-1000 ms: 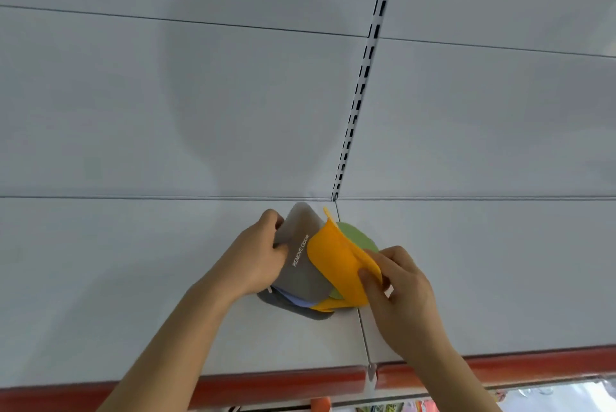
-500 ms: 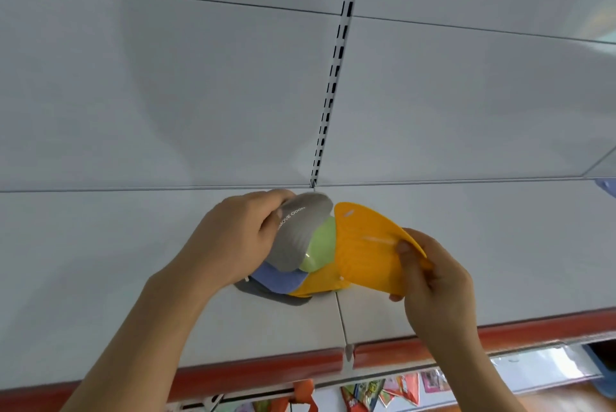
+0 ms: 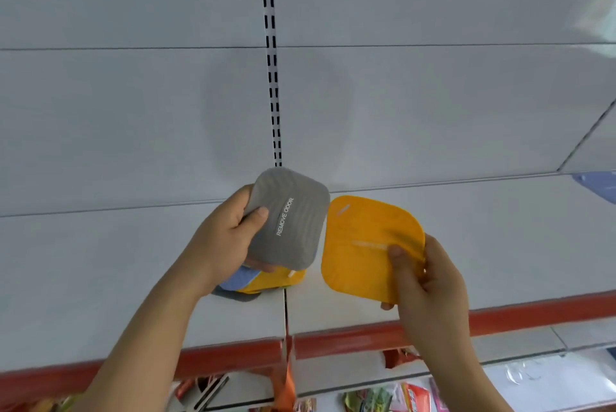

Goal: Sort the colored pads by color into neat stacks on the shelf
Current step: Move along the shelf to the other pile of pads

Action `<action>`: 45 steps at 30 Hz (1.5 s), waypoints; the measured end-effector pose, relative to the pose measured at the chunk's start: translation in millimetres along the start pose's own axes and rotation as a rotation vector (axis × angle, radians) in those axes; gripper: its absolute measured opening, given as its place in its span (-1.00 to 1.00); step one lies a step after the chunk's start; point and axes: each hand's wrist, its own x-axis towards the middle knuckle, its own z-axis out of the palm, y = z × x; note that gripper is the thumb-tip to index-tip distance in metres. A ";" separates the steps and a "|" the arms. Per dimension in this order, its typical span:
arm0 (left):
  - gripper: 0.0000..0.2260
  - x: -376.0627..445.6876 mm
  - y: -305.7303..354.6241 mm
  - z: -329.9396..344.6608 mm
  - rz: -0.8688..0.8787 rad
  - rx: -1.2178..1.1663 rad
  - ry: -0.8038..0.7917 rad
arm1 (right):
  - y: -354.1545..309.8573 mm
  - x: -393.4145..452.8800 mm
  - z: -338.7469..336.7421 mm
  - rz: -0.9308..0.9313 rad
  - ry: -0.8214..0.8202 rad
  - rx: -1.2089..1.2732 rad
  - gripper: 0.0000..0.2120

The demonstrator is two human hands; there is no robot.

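My left hand grips a grey pad printed "REMOVE ODOR", lifted above the shelf. Under it lies a small pile: a blue pad, an orange pad and a dark grey pad at the bottom, partly hidden by the raised one. My right hand pinches an orange pad by its right edge, held apart to the right of the grey pad, over the white shelf.
The shelf has a red front edge and a slotted upright in the white back wall. A blue pad lies at the far right. Packaged goods sit on the lower shelf.
My right hand has pulled the orange pad off the pile and out to the right. My left hand has lifted and flattened the grey pad, which now covers the green one.
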 end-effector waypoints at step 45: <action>-0.65 152.7 150.7 775.5 -0.020 -0.202 -0.498 | 225.7 201.2 -596.2 0.375 0.738 0.014 -0.79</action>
